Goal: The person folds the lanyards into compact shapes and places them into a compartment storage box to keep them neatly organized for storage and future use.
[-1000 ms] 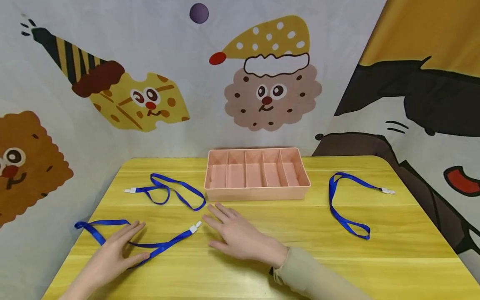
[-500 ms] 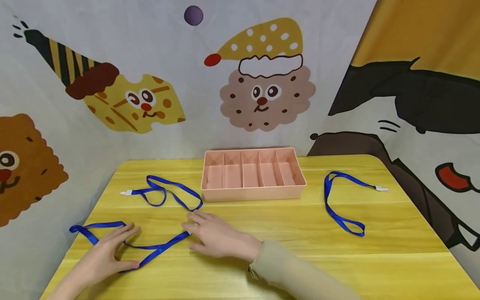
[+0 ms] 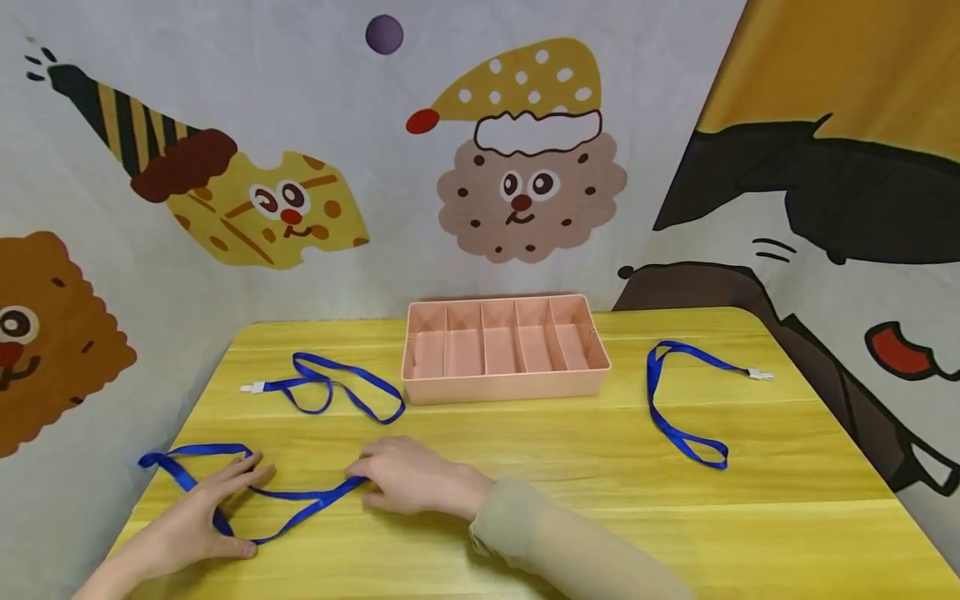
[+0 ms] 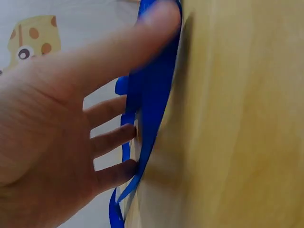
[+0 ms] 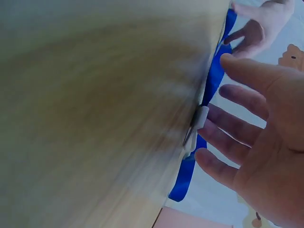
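Observation:
A blue lanyard [image 3: 315, 502] lies spread on the table at the near left. My left hand [image 3: 187, 525] is over its loop, fingers spread, the thumb tip against the strap in the left wrist view. At the lanyard's other end is my right hand [image 3: 408, 473], which covers the clip in the head view. In the right wrist view the white clip [image 5: 202, 117] lies by the right fingertips, and the thumb stands apart from the fingers. A second blue lanyard [image 3: 347, 385] rests behind, its white clip pointing left. The third blue lanyard [image 3: 663, 417] lies on the right.
A pink tray [image 3: 506, 389] with several compartments stands at the table's back edge. The yellow wood-grain table [image 3: 600, 500] meets a wall cloth [image 3: 315, 75] printed with cartoon figures.
My right hand has moved left and down onto the lanyard's clip end, hiding the clip. The left hand has shifted slightly left and down along the loop. The head view has turned a little.

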Action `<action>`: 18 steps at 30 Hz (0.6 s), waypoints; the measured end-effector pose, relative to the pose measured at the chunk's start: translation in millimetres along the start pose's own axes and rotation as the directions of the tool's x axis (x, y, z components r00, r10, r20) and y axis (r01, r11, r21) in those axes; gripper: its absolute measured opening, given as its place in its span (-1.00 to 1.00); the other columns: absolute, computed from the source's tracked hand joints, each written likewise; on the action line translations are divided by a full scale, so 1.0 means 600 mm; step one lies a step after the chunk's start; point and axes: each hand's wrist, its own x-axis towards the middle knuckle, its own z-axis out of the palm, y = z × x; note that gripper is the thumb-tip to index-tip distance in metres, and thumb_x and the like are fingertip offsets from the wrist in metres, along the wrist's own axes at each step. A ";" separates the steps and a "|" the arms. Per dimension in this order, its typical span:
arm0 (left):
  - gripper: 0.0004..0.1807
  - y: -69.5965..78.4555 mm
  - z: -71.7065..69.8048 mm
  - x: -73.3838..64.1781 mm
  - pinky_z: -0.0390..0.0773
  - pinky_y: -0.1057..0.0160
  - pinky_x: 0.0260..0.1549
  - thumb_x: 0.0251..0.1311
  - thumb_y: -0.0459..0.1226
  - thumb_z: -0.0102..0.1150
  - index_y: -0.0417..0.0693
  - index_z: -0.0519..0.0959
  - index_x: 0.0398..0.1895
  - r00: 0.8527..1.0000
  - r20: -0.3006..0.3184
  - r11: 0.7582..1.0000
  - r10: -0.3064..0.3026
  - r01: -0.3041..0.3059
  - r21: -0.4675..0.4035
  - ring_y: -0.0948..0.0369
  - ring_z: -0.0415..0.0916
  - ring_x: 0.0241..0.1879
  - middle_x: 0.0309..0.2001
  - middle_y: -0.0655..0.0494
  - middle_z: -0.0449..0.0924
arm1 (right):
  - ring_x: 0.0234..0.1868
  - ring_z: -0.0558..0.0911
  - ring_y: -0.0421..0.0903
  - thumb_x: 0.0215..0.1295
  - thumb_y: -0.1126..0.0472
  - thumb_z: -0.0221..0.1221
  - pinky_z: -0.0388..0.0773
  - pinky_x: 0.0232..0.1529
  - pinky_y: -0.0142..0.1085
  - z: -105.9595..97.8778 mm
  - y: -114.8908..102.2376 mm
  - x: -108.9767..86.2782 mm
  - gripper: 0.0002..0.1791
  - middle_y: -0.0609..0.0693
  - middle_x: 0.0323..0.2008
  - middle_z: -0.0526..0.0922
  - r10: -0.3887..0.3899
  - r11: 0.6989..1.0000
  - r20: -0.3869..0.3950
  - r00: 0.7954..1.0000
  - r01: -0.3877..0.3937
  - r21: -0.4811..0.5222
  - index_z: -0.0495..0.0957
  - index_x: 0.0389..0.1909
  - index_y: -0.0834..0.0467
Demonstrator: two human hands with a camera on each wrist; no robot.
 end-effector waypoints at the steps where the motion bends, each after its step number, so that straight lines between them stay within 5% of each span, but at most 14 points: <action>1: -0.07 0.002 -0.001 0.002 0.46 -0.56 0.05 -0.10 -0.05 0.67 -0.13 0.53 0.40 1.000 -0.012 1.000 -0.001 0.001 0.016 -0.57 0.27 0.35 0.47 -0.48 0.33 | 0.06 0.67 -0.28 0.44 -0.03 0.32 0.59 0.18 -0.42 0.001 0.000 0.002 -0.58 -0.18 0.06 0.72 -0.004 1.000 -0.004 1.000 0.004 -0.002 0.65 0.27 -0.10; 7: -0.42 0.012 -0.001 0.014 0.56 -0.40 0.08 -0.02 -0.12 0.64 0.02 0.73 0.14 0.992 -0.126 0.996 -0.014 0.025 0.091 -0.40 0.49 0.26 0.30 -0.29 0.60 | -0.20 0.63 -0.36 0.34 0.10 0.42 0.56 -0.17 -0.53 0.004 0.005 0.007 -0.86 -0.25 -0.22 0.72 0.028 1.000 -0.018 0.999 -0.028 -0.003 0.78 -0.11 -0.13; 12: -0.49 0.015 -0.003 0.019 0.64 -0.29 0.01 -0.02 -0.15 0.64 0.02 0.75 0.07 0.986 -0.169 0.993 0.013 0.007 0.117 -0.36 0.57 0.18 0.20 -0.24 0.68 | -0.15 0.68 -0.36 0.32 0.13 0.43 0.61 -0.10 -0.52 0.002 0.012 0.003 -0.88 -0.27 -0.21 0.76 0.059 0.998 -0.003 0.998 -0.059 0.027 0.79 -0.16 -0.13; 18: -0.51 0.016 -0.010 0.025 0.66 -0.24 0.01 0.03 -0.20 0.61 0.00 0.75 0.10 0.989 -0.149 0.994 -0.001 0.017 0.108 -0.32 0.60 0.17 0.19 -0.20 0.71 | -0.09 0.72 -0.35 0.34 0.16 0.41 0.63 -0.04 -0.51 0.000 0.030 -0.005 -0.87 -0.30 -0.18 0.79 0.082 0.996 0.000 0.997 -0.082 0.023 0.80 -0.18 -0.15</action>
